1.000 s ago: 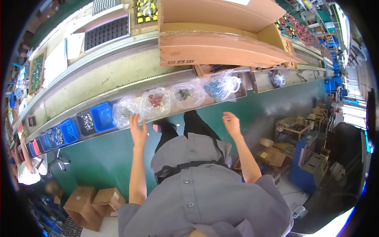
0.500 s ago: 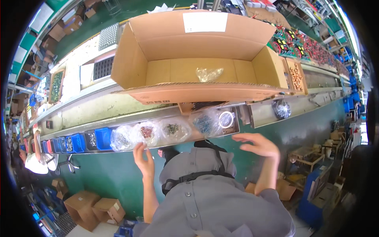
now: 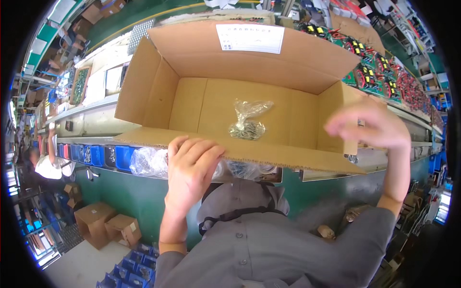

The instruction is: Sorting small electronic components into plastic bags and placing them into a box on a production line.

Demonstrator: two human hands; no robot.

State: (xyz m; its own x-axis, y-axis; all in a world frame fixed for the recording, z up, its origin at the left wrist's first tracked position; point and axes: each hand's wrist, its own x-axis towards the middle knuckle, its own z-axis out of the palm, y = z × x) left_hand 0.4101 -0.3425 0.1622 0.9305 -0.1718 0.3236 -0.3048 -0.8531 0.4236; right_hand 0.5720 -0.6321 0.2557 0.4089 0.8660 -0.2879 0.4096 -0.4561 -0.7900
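A large open cardboard box (image 3: 254, 91) stands in front of me on the work line. Over the edge of its near flap (image 3: 269, 153) hook the fingers of my left hand (image 3: 192, 165), closed on the cardboard. Inside the box lies a clear plastic bag (image 3: 247, 122) of small metal parts, its top loosely twisted. My right hand (image 3: 367, 122), slightly blurred, hangs over the box's right end with its fingers loosely apart and nothing seen in them. A white label (image 3: 249, 38) is on the far flap.
Blue bins (image 3: 97, 156) and clear bags (image 3: 149, 161) of parts line the near edge, partly behind the box and my left hand. Wired circuit boards (image 3: 372, 72) lie at the far right. Cardboard boxes (image 3: 96, 223) stand on the floor. Another person (image 3: 45, 163) sits at far left.
Both hands have come up from in front of my body: the left onto the near flap, the right over the box's right end. The box appears nearer, and more of the bag inside shows.
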